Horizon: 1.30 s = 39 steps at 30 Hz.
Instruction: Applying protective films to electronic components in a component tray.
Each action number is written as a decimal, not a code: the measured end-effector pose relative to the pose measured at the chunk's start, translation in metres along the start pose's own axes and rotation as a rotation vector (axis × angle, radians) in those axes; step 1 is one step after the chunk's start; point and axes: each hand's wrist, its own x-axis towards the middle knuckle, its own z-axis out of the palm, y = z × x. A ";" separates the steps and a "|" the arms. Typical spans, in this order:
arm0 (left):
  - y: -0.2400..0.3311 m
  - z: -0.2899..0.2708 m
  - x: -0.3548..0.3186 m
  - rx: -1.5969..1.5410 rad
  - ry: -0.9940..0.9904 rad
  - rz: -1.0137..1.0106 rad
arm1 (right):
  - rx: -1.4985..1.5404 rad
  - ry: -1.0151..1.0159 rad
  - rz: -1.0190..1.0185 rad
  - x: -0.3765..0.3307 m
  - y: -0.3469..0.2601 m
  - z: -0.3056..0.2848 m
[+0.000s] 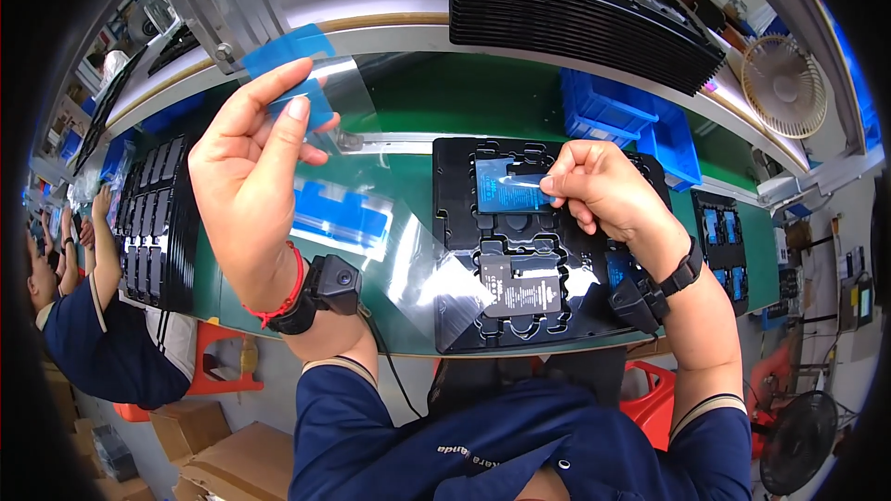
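Observation:
My left hand (251, 162) is raised and pinches a transparent plastic sheet (357, 97) with blue film pieces on it between thumb and fingers. Over the black moulded tray (450, 250), my right hand (603, 187) has its thumb and forefinger closed on the edge of a blue film (524, 187). That film lies over a flat battery in the tray's upper pocket. Nearer to me, a dark grey flat battery (522, 289) without blue film sits in another pocket. A blue-covered battery (624, 269) shows partly beside my right wrist.
Blue film strips on a transparent sheet (342, 218) lie on the green bench left of the tray. Stacked black trays (575, 19) stand on the shelf above; more trays (148, 223) are at left. Blue bins (608, 107) sit behind. A co-worker (102, 315) is at far left.

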 end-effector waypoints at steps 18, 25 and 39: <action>-0.003 0.005 0.000 0.032 -0.025 0.000 | -0.324 0.107 -0.039 -0.006 -0.006 0.011; 0.001 0.005 -0.001 0.039 -0.039 -0.012 | -0.440 0.145 -0.035 -0.007 -0.008 0.015; 0.003 0.009 -0.002 0.037 -0.063 -0.043 | -0.745 0.254 -0.345 -0.003 0.000 0.020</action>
